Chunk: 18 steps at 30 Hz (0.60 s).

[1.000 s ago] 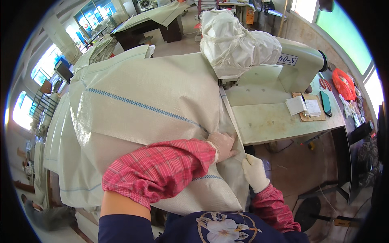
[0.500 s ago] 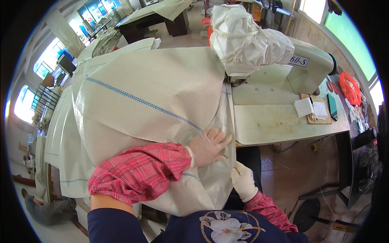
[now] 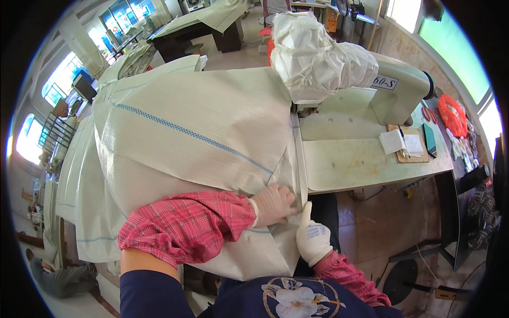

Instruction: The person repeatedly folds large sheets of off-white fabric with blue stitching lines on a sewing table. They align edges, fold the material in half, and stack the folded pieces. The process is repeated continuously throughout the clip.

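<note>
A large off-white woven plastic sheet (image 3: 196,106) with blue checked stripes spreads across the left and middle, its right edge running up to a sewing machine (image 3: 395,95). My left hand (image 3: 274,204), in a thin pale glove, rests on the sheet close to that edge, its fingers bent and closed on the material. Just right of it is my right hand (image 3: 314,237) in a white knitted glove. One finger points up along the folded edge while the others curl at the sheet's border, partly hidden.
White wrapping (image 3: 323,58) covers the machine's head. On its bed lie a clipboard (image 3: 408,151) with papers, a phone (image 3: 429,140) and red-handled scissors (image 3: 428,114); an orange-red bag (image 3: 452,115) sits beyond. A person (image 3: 63,275) is low at far left. A dark table (image 3: 228,37) stands behind.
My left hand has gone from lying flat with spread fingers to bent fingers on the sheet. My right hand has turned and moved slightly up, one finger now straight along the edge.
</note>
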Tool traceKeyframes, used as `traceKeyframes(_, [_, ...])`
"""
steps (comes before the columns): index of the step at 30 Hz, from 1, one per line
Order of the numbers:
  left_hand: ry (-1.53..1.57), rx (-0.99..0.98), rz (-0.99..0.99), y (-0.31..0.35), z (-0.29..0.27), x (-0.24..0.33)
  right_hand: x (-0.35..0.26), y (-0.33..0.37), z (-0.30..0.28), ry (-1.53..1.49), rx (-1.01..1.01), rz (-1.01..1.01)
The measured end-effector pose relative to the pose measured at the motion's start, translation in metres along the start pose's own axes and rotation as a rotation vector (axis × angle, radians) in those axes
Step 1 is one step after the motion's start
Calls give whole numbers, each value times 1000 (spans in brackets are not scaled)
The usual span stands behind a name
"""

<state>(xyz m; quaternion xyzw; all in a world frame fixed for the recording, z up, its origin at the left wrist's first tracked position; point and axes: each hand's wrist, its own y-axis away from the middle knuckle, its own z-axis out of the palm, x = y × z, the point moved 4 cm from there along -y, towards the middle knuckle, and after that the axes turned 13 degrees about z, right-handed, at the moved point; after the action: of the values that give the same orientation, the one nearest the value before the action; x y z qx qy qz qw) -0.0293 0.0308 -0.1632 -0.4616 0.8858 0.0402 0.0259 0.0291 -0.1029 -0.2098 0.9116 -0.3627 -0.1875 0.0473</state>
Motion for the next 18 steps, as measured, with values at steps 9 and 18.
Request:
traceKeyframes(9, [-255, -608, -476, 98, -33, -150, -21, -63, -14, 442, 208, -172])
traceKeyframes(18, [-398, 83, -362, 62, -197, 18, -89, -292, -47, 520, -141, -34])
